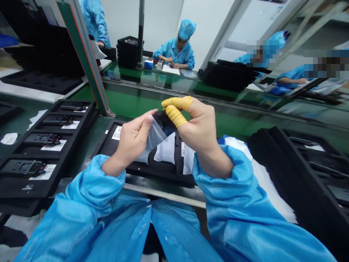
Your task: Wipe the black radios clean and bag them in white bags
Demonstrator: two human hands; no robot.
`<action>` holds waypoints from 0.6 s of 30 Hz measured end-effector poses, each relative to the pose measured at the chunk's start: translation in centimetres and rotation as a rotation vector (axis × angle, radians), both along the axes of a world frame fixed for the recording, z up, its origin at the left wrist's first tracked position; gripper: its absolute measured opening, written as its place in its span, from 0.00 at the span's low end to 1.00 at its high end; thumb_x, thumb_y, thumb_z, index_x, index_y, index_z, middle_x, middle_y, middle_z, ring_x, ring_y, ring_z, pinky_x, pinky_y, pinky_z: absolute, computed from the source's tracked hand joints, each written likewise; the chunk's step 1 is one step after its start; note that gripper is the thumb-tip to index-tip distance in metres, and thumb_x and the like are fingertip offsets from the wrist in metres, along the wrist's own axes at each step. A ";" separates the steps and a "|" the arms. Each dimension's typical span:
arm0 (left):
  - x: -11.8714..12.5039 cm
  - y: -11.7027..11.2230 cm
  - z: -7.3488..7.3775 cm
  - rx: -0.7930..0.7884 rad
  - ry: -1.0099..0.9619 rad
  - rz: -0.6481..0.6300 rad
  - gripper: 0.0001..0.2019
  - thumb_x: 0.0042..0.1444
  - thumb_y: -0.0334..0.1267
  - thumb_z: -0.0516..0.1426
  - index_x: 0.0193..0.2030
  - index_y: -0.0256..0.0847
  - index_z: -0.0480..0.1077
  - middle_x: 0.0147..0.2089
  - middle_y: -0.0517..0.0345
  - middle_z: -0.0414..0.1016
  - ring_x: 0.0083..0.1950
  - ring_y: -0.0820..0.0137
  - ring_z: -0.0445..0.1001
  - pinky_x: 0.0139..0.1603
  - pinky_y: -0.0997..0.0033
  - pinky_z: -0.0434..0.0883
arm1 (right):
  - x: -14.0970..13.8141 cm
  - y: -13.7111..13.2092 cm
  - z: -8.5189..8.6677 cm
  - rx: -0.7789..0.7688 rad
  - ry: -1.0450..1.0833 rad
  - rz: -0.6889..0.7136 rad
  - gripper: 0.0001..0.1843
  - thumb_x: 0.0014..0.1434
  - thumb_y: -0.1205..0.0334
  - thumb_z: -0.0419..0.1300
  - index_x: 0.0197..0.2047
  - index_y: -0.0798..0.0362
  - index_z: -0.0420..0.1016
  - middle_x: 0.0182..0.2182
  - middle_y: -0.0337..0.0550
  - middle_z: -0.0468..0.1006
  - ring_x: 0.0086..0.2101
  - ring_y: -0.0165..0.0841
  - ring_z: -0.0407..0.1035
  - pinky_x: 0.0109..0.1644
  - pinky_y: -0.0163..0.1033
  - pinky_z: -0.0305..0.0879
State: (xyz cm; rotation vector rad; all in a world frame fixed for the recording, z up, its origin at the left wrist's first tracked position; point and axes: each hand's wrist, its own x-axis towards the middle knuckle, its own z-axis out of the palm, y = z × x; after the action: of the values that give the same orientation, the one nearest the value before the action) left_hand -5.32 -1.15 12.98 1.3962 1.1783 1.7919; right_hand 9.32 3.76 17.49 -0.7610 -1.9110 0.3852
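My left hand (pixel 133 138) pinches the edge of a small grey plastic bag (pixel 154 140) between thumb and fingers. My right hand (pixel 197 127), with yellow finger cots on two fingertips, grips the other side of the same bag, where a dark part shows inside. Both hands hover over a black foam tray (pixel 114 145) with white labels and bagged items. Blue sleeves cover both my forearms.
A black tray (pixel 46 145) with several dark devices and labels lies at the left. More black trays (pixel 308 163) are stacked at the right. A green conveyor belt (pixel 152 102) runs behind. People in blue coats work across the belt. A slanted metal post (pixel 87 62) rises left.
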 end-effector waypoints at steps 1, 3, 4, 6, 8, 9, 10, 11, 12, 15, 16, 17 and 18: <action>-0.3 0.1 0.6 0.000 0.020 0.003 0.15 0.54 0.47 0.64 0.45 0.43 0.80 0.49 0.57 0.81 0.55 0.58 0.76 0.59 0.64 0.70 | 0.0 0.1 0.1 -0.002 -0.020 0.021 0.08 0.59 0.58 0.60 0.38 0.47 0.81 0.38 0.38 0.83 0.40 0.34 0.75 0.50 0.44 0.72; -0.8 0.2 1.6 -0.008 0.051 0.002 0.14 0.51 0.45 0.66 0.44 0.43 0.81 0.48 0.57 0.81 0.56 0.57 0.76 0.59 0.65 0.70 | -0.2 0.1 0.2 0.004 -0.022 0.030 0.07 0.58 0.60 0.61 0.38 0.47 0.81 0.37 0.38 0.83 0.40 0.35 0.76 0.50 0.44 0.72; -1.0 0.3 2.0 -0.016 0.063 -0.001 0.14 0.50 0.44 0.67 0.44 0.43 0.80 0.48 0.57 0.81 0.56 0.57 0.75 0.59 0.65 0.70 | -0.3 0.1 0.3 0.011 -0.003 0.015 0.06 0.58 0.61 0.61 0.37 0.47 0.81 0.37 0.38 0.83 0.39 0.35 0.76 0.49 0.44 0.73; -1.4 0.6 2.3 -0.048 0.074 -0.012 0.16 0.47 0.43 0.69 0.43 0.43 0.80 0.45 0.56 0.82 0.56 0.57 0.76 0.56 0.64 0.71 | -0.5 0.1 0.4 0.036 0.073 -0.039 0.06 0.58 0.63 0.61 0.34 0.48 0.81 0.35 0.38 0.83 0.38 0.34 0.76 0.47 0.42 0.73; -1.7 0.9 2.2 -0.107 0.046 -0.043 0.18 0.44 0.44 0.70 0.42 0.41 0.80 0.40 0.55 0.82 0.52 0.56 0.77 0.50 0.65 0.74 | -0.8 0.3 0.5 0.063 0.172 -0.085 0.05 0.57 0.65 0.62 0.33 0.49 0.81 0.34 0.39 0.83 0.37 0.33 0.76 0.45 0.40 0.73; -1.9 1.1 2.0 -0.143 0.020 -0.068 0.18 0.42 0.45 0.71 0.40 0.40 0.79 0.37 0.55 0.82 0.49 0.57 0.78 0.47 0.65 0.75 | -0.9 0.6 0.6 0.069 0.214 -0.090 0.04 0.56 0.66 0.63 0.33 0.50 0.81 0.34 0.40 0.83 0.36 0.33 0.76 0.44 0.40 0.73; -2.0 1.2 1.8 -0.177 -0.005 -0.093 0.18 0.41 0.46 0.71 0.38 0.39 0.79 0.34 0.55 0.81 0.46 0.57 0.79 0.44 0.66 0.75 | -1.1 0.9 0.8 0.069 0.250 -0.087 0.04 0.55 0.67 0.63 0.32 0.52 0.81 0.33 0.40 0.83 0.35 0.32 0.76 0.43 0.39 0.73; -2.1 1.3 1.7 -0.208 -0.022 -0.118 0.18 0.40 0.46 0.71 0.35 0.38 0.79 0.32 0.55 0.80 0.43 0.58 0.79 0.41 0.67 0.75 | -1.2 1.2 0.9 0.061 0.278 -0.080 0.04 0.55 0.68 0.63 0.32 0.54 0.80 0.32 0.40 0.83 0.35 0.32 0.76 0.41 0.38 0.73; -2.3 1.4 1.5 -0.234 -0.031 -0.134 0.17 0.41 0.47 0.71 0.33 0.37 0.78 0.30 0.55 0.79 0.41 0.59 0.79 0.40 0.68 0.74 | -1.4 1.5 1.0 0.044 0.298 -0.069 0.03 0.54 0.69 0.63 0.32 0.55 0.80 0.31 0.40 0.83 0.34 0.31 0.76 0.40 0.37 0.73; -2.5 1.6 1.1 -0.286 -0.034 -0.112 0.15 0.44 0.47 0.70 0.27 0.37 0.76 0.28 0.57 0.76 0.40 0.61 0.78 0.38 0.69 0.73 | -2.1 2.2 0.9 -0.004 0.321 -0.032 0.03 0.53 0.71 0.63 0.30 0.58 0.79 0.27 0.38 0.81 0.32 0.30 0.77 0.39 0.35 0.72; -2.5 1.7 1.0 -0.284 -0.037 -0.088 0.14 0.47 0.46 0.69 0.26 0.37 0.75 0.27 0.58 0.75 0.41 0.62 0.78 0.38 0.70 0.73 | -2.4 2.2 0.8 -0.013 0.314 -0.017 0.03 0.54 0.71 0.63 0.30 0.59 0.79 0.27 0.38 0.81 0.32 0.30 0.76 0.39 0.34 0.72; -2.4 1.8 1.0 -0.267 -0.042 -0.058 0.14 0.49 0.46 0.67 0.25 0.38 0.74 0.27 0.59 0.74 0.41 0.63 0.77 0.38 0.70 0.73 | -2.7 2.1 0.6 -0.019 0.297 0.004 0.03 0.54 0.71 0.63 0.31 0.60 0.79 0.28 0.39 0.81 0.33 0.30 0.76 0.39 0.34 0.72; -2.4 1.9 0.9 -0.234 -0.045 -0.022 0.13 0.52 0.45 0.66 0.25 0.38 0.74 0.26 0.60 0.73 0.41 0.63 0.77 0.38 0.70 0.73 | -3.0 1.9 0.4 -0.019 0.265 0.025 0.04 0.55 0.71 0.62 0.32 0.60 0.80 0.28 0.40 0.81 0.33 0.30 0.76 0.39 0.34 0.71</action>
State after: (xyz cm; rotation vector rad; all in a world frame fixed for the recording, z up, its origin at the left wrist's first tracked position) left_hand -7.71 0.71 13.90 1.2229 1.2972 1.6034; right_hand 6.34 5.70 17.85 -0.6636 -1.6718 0.4949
